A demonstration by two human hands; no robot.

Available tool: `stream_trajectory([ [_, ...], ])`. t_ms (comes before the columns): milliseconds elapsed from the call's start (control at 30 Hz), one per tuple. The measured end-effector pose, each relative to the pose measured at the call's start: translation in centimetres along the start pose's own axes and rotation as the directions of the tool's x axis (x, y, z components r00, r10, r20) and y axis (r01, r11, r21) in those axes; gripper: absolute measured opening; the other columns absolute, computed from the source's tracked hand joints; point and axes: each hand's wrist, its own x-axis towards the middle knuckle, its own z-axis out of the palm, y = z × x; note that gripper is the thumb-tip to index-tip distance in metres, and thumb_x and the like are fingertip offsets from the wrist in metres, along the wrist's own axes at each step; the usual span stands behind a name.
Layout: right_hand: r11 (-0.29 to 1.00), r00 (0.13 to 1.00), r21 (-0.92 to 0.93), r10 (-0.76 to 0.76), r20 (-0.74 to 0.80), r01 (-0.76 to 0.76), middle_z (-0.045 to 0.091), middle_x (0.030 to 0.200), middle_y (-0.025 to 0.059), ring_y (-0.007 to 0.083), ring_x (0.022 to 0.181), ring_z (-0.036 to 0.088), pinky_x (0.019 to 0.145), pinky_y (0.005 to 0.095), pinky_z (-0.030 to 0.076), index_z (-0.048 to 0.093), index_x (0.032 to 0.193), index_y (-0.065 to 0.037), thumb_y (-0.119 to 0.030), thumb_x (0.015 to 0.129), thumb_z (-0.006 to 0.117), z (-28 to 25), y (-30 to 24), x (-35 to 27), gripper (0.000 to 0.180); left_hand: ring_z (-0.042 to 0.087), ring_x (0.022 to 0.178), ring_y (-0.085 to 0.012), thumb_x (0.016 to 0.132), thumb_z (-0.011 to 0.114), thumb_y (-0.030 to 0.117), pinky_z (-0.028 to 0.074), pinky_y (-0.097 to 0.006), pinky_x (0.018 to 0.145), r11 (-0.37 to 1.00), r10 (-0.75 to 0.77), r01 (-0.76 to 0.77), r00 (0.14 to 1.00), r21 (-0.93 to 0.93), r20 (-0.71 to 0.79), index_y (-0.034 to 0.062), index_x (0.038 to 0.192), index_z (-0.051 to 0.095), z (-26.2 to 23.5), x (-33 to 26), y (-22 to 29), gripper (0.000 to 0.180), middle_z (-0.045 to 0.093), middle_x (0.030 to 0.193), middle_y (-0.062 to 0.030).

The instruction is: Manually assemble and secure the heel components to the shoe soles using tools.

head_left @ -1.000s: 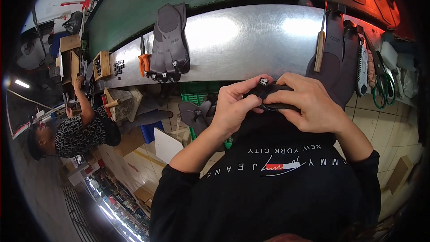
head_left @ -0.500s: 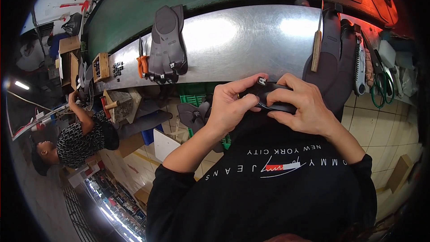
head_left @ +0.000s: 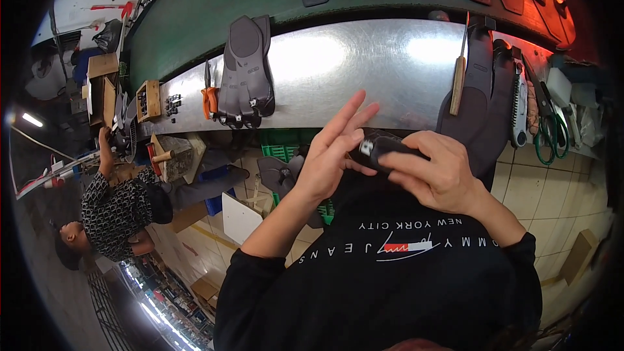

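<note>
Black strap piece (head_left: 383, 147) sits in front of the person's chest, below the edge of the metal surface (head_left: 364, 71). Right hand (head_left: 437, 172) grip is closed around it, fingers wrapped over the top. Left hand (head_left: 331, 156) is open, fingers splayed straight, palm side touching the piece's left end. Dark rubber fins (head_left: 246, 71) lie on the surface to the left, more fins (head_left: 478, 101) and a knife (head_left: 459, 71) to the right.

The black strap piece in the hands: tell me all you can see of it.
The black strap piece is small, dark and rubbery-looking, with a pale buckle-like fitting at its left end. It lies roughly level above the person's chest. The right hand wraps its right part; the left hand touches the buckle end, fingers spread. Its far end is hidden.
</note>
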Motion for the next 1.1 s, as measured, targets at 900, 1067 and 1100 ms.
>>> stream_trajectory([
  [900,0.905,0.914,0.131,0.401,0.057,-0.405,0.058,0.062,0.0100,0.0262,0.058,0.061,0.051,0.0334,0.045,0.054,0.080,-0.003,-0.008,0.078,0.073,1.3,-0.4,-1.4,0.019,0.056,0.068,-0.0031,0.093,0.053,0.011,0.051,-0.021,0.050,0.899,-0.165,0.160,0.986,0.409,-0.022,0.0045,0.110,0.062,0.2,-0.4,-2.0,0.021,0.060,0.079,0.0017],
  [1067,0.835,0.867,0.237,0.487,0.103,-0.497,0.064,0.069,0.0119,0.0240,0.060,0.065,0.054,0.0300,0.048,0.060,0.092,-0.001,-0.010,0.079,0.073,1.1,-0.7,-1.4,0.021,0.056,0.066,-0.0041,0.092,0.055,0.013,0.052,-0.021,0.049,0.906,-0.181,0.179,0.983,0.383,-0.031,0.0046,0.107,0.063,-0.5,-0.4,-2.1,0.019,0.058,0.077,0.0022],
  [1100,0.835,0.867,0.237,0.488,0.101,-0.497,0.064,0.069,0.0119,0.0240,0.060,0.065,0.054,0.0300,0.048,0.060,0.092,-0.001,-0.010,0.079,0.073,1.2,-0.6,-1.4,0.021,0.056,0.066,-0.0038,0.092,0.055,0.013,0.052,-0.021,0.049,0.905,-0.188,0.186,0.982,0.383,-0.032,0.0049,0.107,0.063,-0.6,-0.4,-2.1,0.019,0.057,0.076,0.0026],
])
